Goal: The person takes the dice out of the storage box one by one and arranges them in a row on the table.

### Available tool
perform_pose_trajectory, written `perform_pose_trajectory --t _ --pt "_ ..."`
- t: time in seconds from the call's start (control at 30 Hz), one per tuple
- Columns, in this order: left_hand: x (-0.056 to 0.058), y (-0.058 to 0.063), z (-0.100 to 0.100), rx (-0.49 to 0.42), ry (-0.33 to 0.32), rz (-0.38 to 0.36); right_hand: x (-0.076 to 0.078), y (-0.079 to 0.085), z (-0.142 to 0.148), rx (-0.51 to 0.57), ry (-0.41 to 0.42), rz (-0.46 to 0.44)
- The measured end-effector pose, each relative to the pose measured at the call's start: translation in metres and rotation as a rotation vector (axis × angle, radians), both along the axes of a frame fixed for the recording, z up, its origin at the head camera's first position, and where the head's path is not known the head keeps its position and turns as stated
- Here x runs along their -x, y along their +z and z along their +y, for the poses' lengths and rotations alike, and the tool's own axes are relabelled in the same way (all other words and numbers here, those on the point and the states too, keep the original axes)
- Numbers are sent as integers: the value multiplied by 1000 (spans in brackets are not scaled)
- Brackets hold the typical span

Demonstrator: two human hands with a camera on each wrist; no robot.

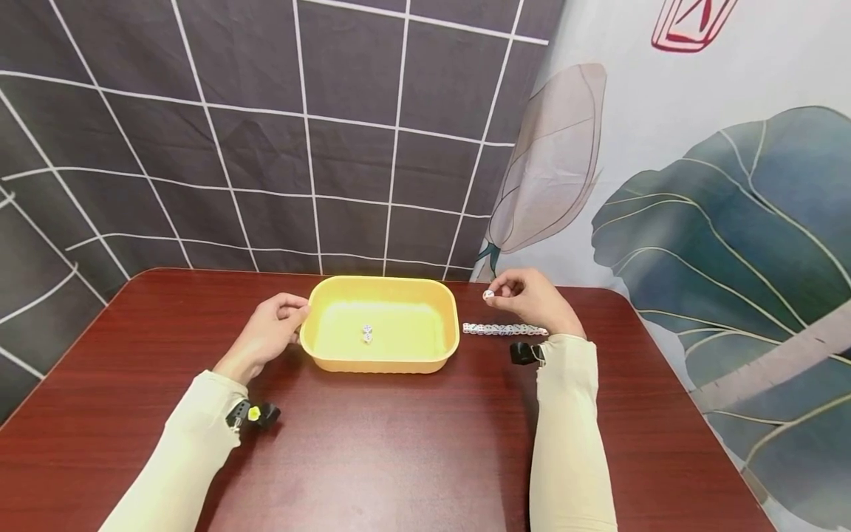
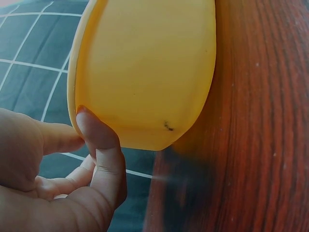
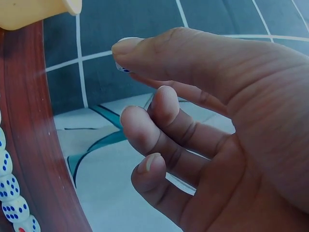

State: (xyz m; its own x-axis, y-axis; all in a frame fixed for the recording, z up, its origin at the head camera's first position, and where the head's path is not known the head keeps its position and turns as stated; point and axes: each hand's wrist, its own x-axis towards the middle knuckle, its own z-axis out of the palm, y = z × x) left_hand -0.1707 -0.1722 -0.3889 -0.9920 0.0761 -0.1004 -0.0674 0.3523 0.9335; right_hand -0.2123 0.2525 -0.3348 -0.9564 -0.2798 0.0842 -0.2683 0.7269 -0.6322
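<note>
My left hand (image 1: 269, 330) pinches the left rim of a yellow plastic tub (image 1: 379, 366) between thumb and fingers; the left wrist view shows the thumb and a finger at the tub's edge (image 2: 72, 92). Two white dice (image 1: 367, 334) lie on the tub's floor, left of its middle. To the right of the tub, my right hand (image 1: 532, 297) is raised over the table and pinches one white die (image 1: 488, 294) with thumb and forefinger. In the right wrist view the thumb covers most of that die (image 3: 124, 68), and the other fingers are loosely bent.
A straight row of white dice (image 1: 499, 329) with blue and red dots lies on the table, just right of the tub and below my right hand. The red-brown wooden table (image 1: 372, 451) ends at a dark gridded cloth (image 1: 253, 162) behind. A leaf-patterned cloth (image 1: 751, 222) hangs at right.
</note>
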Motion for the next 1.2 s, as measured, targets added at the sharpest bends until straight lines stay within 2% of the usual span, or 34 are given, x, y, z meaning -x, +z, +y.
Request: perform_pose_trajectory --t 0.5,0.83,1.2 --pt "2 -4 5 -15 0 -9 4 -3 16 -25 -32 -28" --pt "2 0 3 -8 1 -10 4 -2 22 -40 -44 -27" --pt "2 -2 4 7 3 -6 4 -5 32 -40 -64 -39"
